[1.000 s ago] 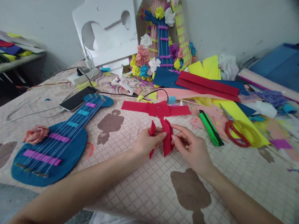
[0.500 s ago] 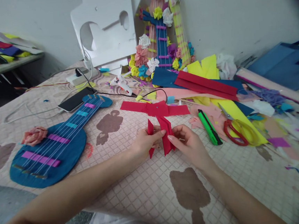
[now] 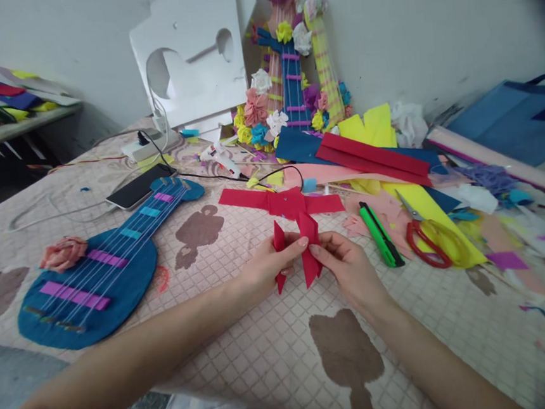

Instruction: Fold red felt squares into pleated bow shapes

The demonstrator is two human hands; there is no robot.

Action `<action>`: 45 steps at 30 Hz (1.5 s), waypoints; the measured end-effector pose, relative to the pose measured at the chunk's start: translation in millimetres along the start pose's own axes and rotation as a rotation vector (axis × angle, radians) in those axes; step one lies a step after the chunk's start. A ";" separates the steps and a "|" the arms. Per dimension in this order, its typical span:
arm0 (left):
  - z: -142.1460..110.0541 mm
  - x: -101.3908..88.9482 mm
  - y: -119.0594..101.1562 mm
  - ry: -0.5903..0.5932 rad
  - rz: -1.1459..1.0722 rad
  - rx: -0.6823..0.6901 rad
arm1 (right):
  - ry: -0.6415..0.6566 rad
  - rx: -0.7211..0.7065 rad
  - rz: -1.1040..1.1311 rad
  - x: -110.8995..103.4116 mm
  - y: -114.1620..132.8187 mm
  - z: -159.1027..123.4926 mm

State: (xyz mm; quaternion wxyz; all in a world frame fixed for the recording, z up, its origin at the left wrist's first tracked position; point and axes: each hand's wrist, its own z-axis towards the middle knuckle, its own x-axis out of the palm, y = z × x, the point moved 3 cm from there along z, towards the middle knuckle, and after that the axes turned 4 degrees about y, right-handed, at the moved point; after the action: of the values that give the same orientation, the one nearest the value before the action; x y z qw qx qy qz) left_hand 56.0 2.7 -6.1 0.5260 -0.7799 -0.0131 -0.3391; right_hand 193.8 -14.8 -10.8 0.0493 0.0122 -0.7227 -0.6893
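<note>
Between my hands is a folded red paper piece (image 3: pixel 310 258) with pointed ends, raised above the table. My left hand (image 3: pixel 277 258) pinches it, the thumb lying across the front fold; one red flap shows to the left of those fingers. On the right edge, my right hand (image 3: pixel 341 256) grips the same piece between thumb and fingers. Just beyond it lies a flat red paper strip (image 3: pixel 243 198) with a wider folded middle. Part of the held paper is hidden behind my fingers.
A blue paper guitar (image 3: pixel 129 261) lies at left beside a phone (image 3: pixel 140 185). A green utility knife (image 3: pixel 381 234) and red-handled scissors (image 3: pixel 426 242) are at right among paper scraps. A glue gun (image 3: pixel 221 161), its cord and a power strip (image 3: pixel 141 149) sit behind.
Both hands still hold the red paper, which has shifted slightly right. My left thumb has slid a little further across the front fold. The view has tilted slightly.
</note>
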 end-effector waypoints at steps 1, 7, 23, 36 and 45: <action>-0.5 1.1 0.2 0.002 -0.005 -0.009 | 0.014 -0.006 0.015 2.2 0.7 -0.4; -1.4 2.5 6.5 -0.033 -0.034 -0.029 | 0.083 -0.019 -0.059 12.4 -2.5 -3.0; 7.4 -5.9 21.3 -0.143 -0.135 0.000 | -0.049 -0.012 -0.080 3.9 -2.1 -0.2; 3.6 -9.4 1.1 -0.151 -0.147 0.037 | -0.082 0.043 0.068 4.8 0.5 -0.5; -0.8 -8.0 -1.6 -0.082 0.034 0.036 | 0.056 0.013 -0.007 8.1 -1.6 -1.8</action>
State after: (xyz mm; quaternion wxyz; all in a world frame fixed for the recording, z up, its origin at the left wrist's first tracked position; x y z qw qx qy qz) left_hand 48.8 5.5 -8.9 0.5448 -0.7835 -0.0274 -0.2976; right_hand 185.9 -17.4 -11.9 0.0671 0.0342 -0.7256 -0.6840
